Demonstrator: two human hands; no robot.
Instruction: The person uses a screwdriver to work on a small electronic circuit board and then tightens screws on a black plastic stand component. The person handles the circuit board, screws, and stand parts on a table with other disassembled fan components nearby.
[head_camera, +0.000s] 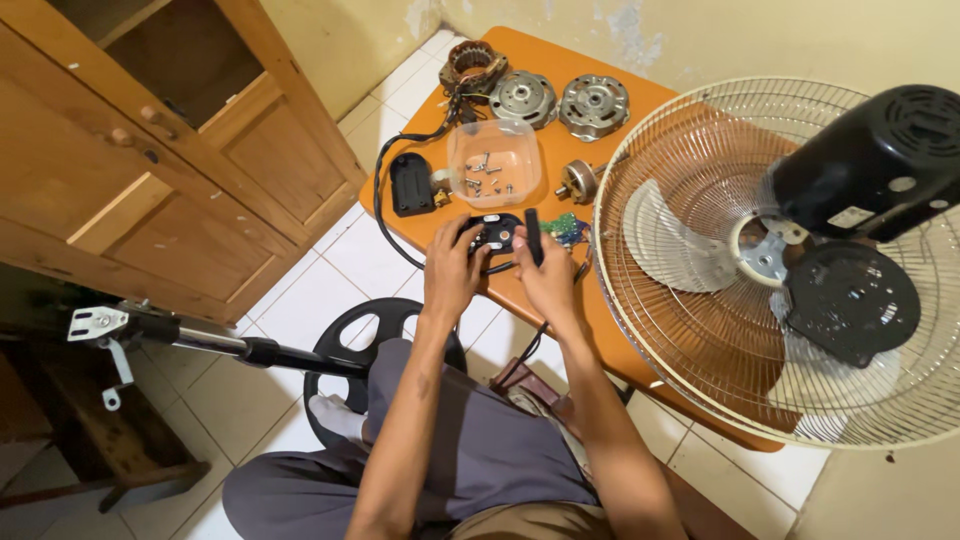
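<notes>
White tiled floor, wooden cabinet

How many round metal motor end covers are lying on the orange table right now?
2. One silver motor cover lies at the table's far edge, right of the copper-wound stator; the second silver cover lies just right of the first. Others may be hidden behind the fan guard.

This looks like a room in a home, used as a small repair corner — white tiled floor, a wooden cupboard and a stained yellow wall. On the low orange desk lie motor parts and a fan grille — an opened fan.
</notes>
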